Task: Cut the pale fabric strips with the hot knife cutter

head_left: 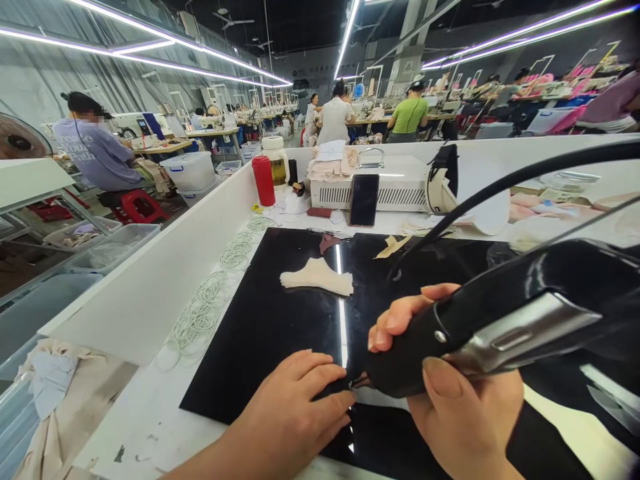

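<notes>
My right hand [465,413] is wrapped around a black corded hand tool [480,313] with a silver lever on its side. Its thin metal tip points left and down, close to my left fingertips. My left hand [300,407] lies palm down on a glossy black board [250,320], fingers stretched out beside the tip. What lies under those fingertips is too small and dark to make out. Farther up the board sits a stack of cream fabric pieces [317,277], cut in a curved shape. A pale piece [575,427] lies at the lower right, partly hidden by my right hand.
Pale green rings [200,303] lie in heaps along the left. Behind the board stand a phone [363,200], a white vented box [395,190], a red cup [263,180] and a jar [275,160]. The tool's cable [500,180] arches at right. Low white walls border the table.
</notes>
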The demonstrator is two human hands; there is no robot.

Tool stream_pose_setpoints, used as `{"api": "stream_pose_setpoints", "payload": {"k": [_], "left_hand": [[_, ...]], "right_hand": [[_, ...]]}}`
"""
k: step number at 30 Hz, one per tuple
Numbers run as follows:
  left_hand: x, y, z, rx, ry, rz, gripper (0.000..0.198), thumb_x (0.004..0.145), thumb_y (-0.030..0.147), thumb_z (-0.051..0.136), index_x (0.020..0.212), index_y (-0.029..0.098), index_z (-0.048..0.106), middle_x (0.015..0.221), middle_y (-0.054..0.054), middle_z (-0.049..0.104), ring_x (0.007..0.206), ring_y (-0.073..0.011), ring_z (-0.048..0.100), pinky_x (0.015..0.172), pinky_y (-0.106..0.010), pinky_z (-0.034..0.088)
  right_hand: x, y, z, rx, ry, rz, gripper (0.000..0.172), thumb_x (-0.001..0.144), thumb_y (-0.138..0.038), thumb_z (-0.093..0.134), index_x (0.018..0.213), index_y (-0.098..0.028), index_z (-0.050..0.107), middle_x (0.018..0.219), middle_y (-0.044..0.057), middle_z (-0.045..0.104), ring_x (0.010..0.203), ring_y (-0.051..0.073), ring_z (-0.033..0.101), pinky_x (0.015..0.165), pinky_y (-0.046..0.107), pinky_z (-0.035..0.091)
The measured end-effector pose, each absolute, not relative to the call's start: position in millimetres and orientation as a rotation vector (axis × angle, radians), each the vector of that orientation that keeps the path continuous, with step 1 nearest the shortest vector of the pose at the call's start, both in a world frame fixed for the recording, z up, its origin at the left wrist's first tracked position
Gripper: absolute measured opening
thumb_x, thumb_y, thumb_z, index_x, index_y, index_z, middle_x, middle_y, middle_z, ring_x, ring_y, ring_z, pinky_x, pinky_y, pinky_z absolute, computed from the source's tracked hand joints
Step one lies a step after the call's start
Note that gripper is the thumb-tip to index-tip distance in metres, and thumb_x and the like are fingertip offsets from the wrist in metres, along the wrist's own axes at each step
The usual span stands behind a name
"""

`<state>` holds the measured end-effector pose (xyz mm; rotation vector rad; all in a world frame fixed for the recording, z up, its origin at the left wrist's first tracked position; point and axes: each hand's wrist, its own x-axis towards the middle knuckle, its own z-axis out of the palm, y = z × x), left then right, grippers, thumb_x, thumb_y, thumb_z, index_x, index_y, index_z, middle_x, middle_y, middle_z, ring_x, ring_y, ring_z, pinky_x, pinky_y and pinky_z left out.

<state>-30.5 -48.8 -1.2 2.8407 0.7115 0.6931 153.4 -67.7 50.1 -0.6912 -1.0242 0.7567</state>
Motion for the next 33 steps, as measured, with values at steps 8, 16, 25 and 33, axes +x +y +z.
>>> {"api": "stream_pose_setpoints", "payload": {"k": [8,16,25,33], "left_hand": [[-30,-48,0,2.761,0.702,0.742,0.019,0.106,0.026,0.055,0.116,0.021,0.071,0.119,-0.003,0.074,0.118,-0.0188,0.067,0.111,-0.036,0.053],[-29,-48,5,2.662,0.749,0.757,0.016,0.106,0.024,0.054,0.11,0.018,0.068,0.118,-0.004,0.074,0.117,-0.0162,0.067,0.114,-0.031,0.05],[-30,-46,4,2.653,0.745,0.722,0.018,0.106,0.023,0.055,0.116,0.018,0.069,0.121,-0.005,0.072,0.118,-0.0182,0.066,0.112,-0.033,0.051],[-31,-47,7,2.778,0.653,0.643,0.019,0.102,0.023,0.061,0.117,0.026,0.073,0.125,-0.006,0.07,0.121,-0.0223,0.064,0.105,-0.037,0.056]], "right_hand": [[156,-67,52,-0.709,-1.023,0.767,0.028,0.093,-0.033,0.073,0.115,-0.028,0.058,0.084,-0.001,0.065,0.069,0.018,0.063,0.065,0.037,0.056],[160,-76,52,-0.71,-1.014,0.83,0.03,0.09,-0.03,0.075,0.116,-0.032,0.06,0.084,-0.002,0.064,0.069,0.018,0.063,0.067,0.038,0.058],[153,-78,49,-0.734,-1.007,0.821,0.028,0.093,-0.032,0.074,0.117,-0.03,0.059,0.086,0.0,0.065,0.073,0.018,0.064,0.067,0.036,0.058],[181,-83,78,-0.818,-1.05,0.725,0.056,0.078,-0.051,0.086,0.124,-0.034,0.059,0.086,0.0,0.066,0.072,0.02,0.066,0.063,0.036,0.061]]}}
